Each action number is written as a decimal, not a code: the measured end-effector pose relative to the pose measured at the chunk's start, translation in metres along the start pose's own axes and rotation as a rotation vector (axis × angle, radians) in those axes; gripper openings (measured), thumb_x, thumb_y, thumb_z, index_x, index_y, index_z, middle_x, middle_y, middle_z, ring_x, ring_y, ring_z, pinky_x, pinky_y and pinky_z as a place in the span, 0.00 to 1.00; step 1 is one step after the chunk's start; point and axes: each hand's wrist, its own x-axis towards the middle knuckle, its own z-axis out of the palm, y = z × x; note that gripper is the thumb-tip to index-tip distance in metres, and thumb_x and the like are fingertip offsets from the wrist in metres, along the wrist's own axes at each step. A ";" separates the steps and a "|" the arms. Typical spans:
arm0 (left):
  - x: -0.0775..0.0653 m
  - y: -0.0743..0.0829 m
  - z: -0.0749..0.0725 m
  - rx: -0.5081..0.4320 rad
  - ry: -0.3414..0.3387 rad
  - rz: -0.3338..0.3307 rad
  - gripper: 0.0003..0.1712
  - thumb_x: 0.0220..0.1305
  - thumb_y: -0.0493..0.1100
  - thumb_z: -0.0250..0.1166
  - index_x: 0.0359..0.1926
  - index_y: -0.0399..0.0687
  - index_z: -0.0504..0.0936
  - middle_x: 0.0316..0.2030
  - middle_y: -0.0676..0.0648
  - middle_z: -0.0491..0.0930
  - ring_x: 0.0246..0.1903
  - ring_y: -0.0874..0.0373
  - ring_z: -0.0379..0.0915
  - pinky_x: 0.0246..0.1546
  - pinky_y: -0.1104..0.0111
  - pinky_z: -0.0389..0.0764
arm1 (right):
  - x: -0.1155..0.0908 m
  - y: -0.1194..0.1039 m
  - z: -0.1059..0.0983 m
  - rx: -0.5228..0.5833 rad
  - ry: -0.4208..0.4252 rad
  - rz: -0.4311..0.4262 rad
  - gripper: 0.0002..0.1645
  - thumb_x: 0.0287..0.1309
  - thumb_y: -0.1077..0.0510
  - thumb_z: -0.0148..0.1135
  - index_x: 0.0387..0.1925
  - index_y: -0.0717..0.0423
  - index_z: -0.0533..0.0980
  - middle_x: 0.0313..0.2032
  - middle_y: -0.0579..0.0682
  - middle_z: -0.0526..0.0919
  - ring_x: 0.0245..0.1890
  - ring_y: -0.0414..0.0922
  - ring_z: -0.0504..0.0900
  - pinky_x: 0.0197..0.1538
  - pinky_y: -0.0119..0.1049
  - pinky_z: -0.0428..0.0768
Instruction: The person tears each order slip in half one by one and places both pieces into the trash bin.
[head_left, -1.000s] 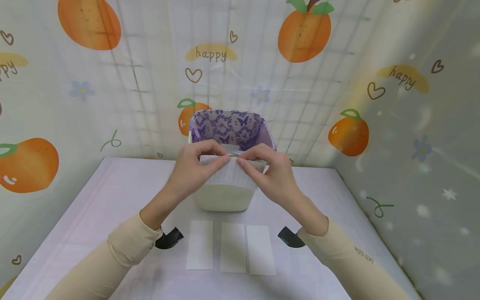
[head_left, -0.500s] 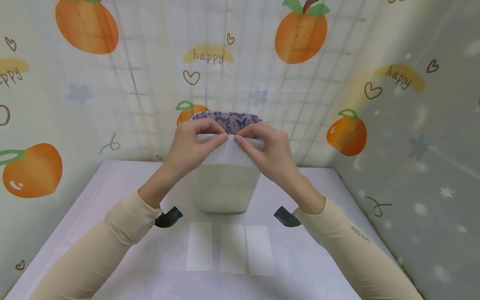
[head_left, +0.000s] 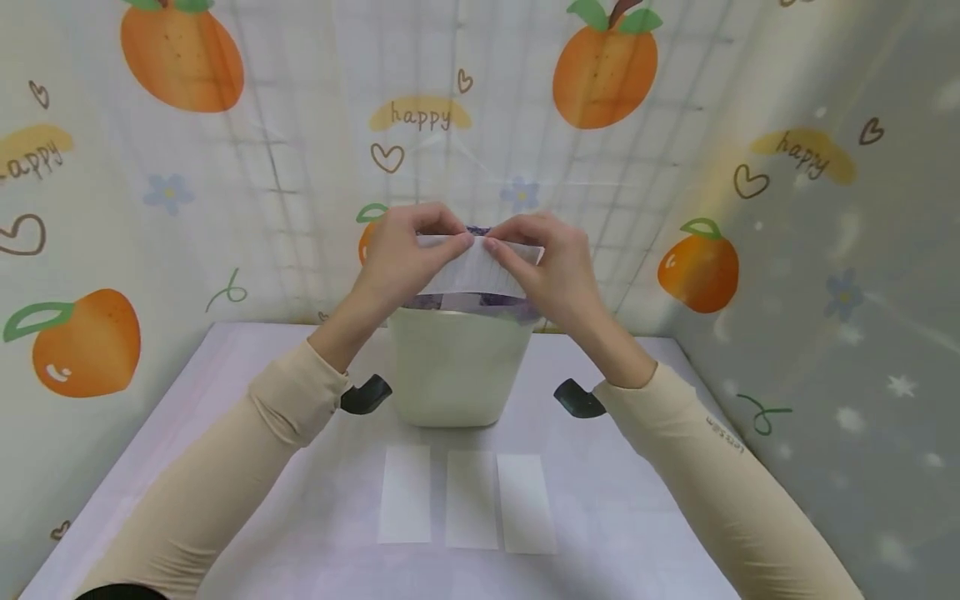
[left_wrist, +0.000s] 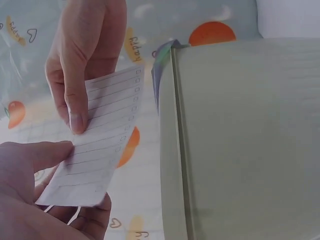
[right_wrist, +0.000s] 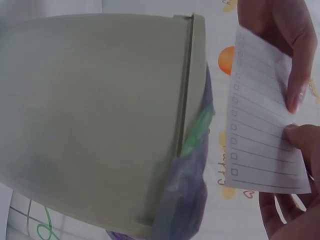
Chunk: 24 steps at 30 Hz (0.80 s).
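The left hand (head_left: 405, 258) and right hand (head_left: 555, 262) pinch a lined paper (head_left: 472, 271) by its top edge above the front rim of the bin (head_left: 461, 367), its lower edge just apart from the rim; white table (head_left: 240, 358) shows on either side. Paper and hands hide most of the purple liner (right_wrist: 182, 195), and both wrist views cut the bin off

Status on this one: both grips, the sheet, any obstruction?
Left grip and right grip pinching lined sheet by upper edge. Sheet raised above bin, not touching its rim. Nothing visible between them.
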 end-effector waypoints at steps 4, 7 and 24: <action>0.004 0.000 0.002 0.024 -0.005 -0.016 0.04 0.67 0.42 0.73 0.34 0.48 0.89 0.36 0.50 0.91 0.50 0.57 0.86 0.59 0.60 0.79 | 0.004 0.004 -0.001 -0.001 -0.006 0.026 0.06 0.67 0.57 0.72 0.40 0.55 0.90 0.38 0.51 0.92 0.45 0.46 0.85 0.54 0.44 0.80; 0.005 -0.001 0.003 0.034 -0.004 -0.028 0.04 0.67 0.42 0.73 0.34 0.48 0.89 0.36 0.50 0.91 0.50 0.57 0.86 0.58 0.59 0.79 | 0.006 0.005 0.000 0.000 -0.020 0.039 0.06 0.67 0.57 0.72 0.41 0.54 0.90 0.38 0.51 0.92 0.46 0.46 0.86 0.55 0.45 0.80; 0.019 -0.004 0.002 0.079 -0.047 -0.089 0.04 0.67 0.43 0.73 0.34 0.49 0.90 0.41 0.50 0.91 0.53 0.55 0.85 0.56 0.57 0.80 | 0.018 0.006 0.005 -0.031 -0.049 0.079 0.07 0.65 0.55 0.74 0.40 0.55 0.89 0.38 0.52 0.91 0.44 0.46 0.84 0.54 0.43 0.85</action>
